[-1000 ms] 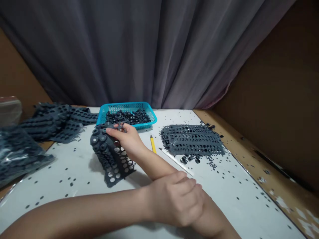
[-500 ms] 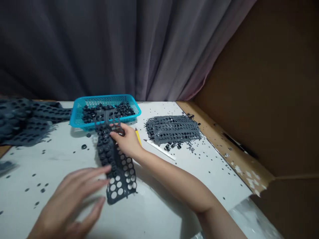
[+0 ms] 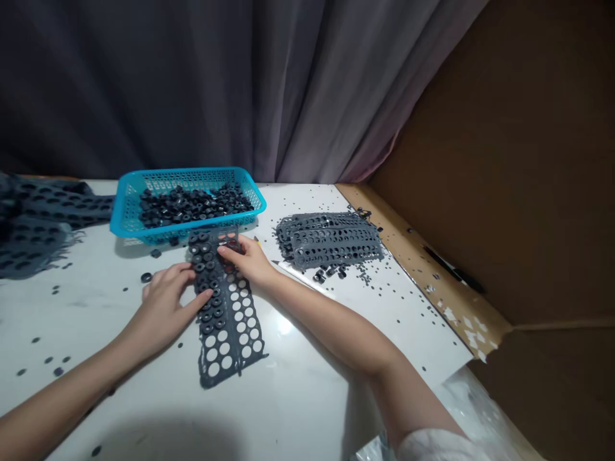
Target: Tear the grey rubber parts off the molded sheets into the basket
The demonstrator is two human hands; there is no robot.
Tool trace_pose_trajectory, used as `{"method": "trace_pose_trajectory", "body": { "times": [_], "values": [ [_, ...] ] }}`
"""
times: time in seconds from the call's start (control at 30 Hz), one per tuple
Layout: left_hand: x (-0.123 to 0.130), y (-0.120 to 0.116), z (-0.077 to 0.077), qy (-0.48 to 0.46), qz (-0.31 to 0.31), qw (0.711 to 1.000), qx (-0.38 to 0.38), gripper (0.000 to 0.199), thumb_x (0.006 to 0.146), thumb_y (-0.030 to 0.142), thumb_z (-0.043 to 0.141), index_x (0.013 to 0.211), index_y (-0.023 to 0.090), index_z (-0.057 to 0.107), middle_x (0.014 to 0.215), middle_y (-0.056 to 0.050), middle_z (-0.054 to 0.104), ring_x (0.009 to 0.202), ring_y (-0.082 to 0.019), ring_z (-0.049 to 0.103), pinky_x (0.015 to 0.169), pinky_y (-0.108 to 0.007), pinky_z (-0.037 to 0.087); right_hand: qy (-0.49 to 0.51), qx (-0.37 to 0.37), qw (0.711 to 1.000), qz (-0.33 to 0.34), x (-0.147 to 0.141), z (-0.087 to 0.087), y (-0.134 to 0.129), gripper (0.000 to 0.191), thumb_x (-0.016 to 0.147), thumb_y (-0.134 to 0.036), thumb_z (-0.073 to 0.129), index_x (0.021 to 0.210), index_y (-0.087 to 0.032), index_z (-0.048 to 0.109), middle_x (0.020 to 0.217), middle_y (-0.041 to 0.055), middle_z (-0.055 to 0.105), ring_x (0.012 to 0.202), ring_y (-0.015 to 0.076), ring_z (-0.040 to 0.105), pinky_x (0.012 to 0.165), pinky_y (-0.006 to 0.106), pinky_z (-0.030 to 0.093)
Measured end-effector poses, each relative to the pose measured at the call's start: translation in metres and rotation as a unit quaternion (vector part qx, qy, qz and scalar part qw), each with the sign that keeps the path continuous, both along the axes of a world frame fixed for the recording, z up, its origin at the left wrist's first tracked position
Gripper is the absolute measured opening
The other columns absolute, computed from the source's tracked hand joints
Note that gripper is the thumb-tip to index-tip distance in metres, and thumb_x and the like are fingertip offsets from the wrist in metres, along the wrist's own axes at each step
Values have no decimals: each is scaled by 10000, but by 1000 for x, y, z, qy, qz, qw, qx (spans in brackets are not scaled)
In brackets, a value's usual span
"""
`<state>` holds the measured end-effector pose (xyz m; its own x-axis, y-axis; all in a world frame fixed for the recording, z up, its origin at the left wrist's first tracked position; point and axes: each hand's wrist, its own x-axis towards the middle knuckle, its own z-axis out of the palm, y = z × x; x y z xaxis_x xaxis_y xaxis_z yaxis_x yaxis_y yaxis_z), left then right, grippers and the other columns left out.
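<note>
Grey perforated rubber strip (image 3: 229, 339) lies on the worktop (image 3: 307, 365) beneath the left hand (image 3: 166, 304) and right hand (image 3: 245, 256), both half-open on its edges, its long axis pointing away toward the blue basket (image 3: 187, 173) beyond them.

Makeshift workshop corner w/ white table (image 3: 298, 397), cardboard walls (image 3: 480, 160) & grey curtain (image 3: 192, 83).

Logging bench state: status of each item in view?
Rubber sheet: flat on table; rings in upper part, lower holes empty.
Left hand: fingers on sheet's edge.
Right hand: on sheet's far end.
Blue basket: holds black rings.
Sheet stack: flat on table.
Black pen: lying on brown ledge.
</note>
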<state>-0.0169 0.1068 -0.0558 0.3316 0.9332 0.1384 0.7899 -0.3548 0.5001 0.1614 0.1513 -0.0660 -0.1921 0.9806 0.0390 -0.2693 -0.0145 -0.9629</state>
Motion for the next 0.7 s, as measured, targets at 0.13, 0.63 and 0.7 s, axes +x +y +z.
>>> {"method": "trace_pose_trajectory", "body": {
  "times": [0.13, 0.63, 0.7],
  "values": [
    [-2, 4, 2, -196, -28, 971, -137, 223, 790, 434, 525, 840, 217, 533, 852, -31, 625, 837, -233, 584, 743, -330, 453, -9, -12, 999, 46, 16, 4, 8, 331, 656, -474, 678, 800, -191, 581, 692, -14, 554, 561, 105, 506, 519, 234, 413],
    [-2, -6, 7, -421, -2, 849, -318, 499, 765, 357, 623, 1185, 196, 410, 1012, -104, 679, 951, -247, 627, 846, -378, 478, -389, 320, 853, -136, 6, 25, -57, 88, 782, -227, 531, 801, -200, 449, 810, 31, 485, 809, 191, 472, 723, 339, 375],
    [-2, -7, 9, -401, -32, 857, -323, 450, 772, 338, 617, 1161, 185, 452, 1057, -106, 663, 974, -243, 615, 855, -362, 473, -426, 335, 821, -179, 6, 21, -60, 109, 774, -233, 553, 854, -203, 487, 891, 57, 487, 882, 219, 476, 768, 376, 374]
  ]
}}
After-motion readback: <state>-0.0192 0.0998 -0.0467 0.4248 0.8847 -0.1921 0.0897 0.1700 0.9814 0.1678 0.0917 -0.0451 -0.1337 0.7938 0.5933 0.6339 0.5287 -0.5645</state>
